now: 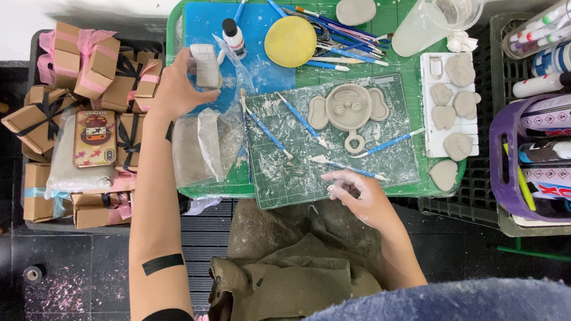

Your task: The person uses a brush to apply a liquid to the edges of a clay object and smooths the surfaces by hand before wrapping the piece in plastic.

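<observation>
Grey clay elephant face (348,111) lies shaped on the green cutting mat (400,166), while the left hand (176,87) clasps a pale clay block (206,66) and the right hand (358,192) rests loosely curled, empty, at the mat's edge.

Bright, even overhead light; sharp, soft shadows.

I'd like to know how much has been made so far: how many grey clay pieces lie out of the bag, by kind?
Clay block in the left hand: 1
Elephant face on the cutting mat: 1
Oval slab: 1
Small shapes on the white tray: 5
Small shape beside it: 1
Total: 9
</observation>
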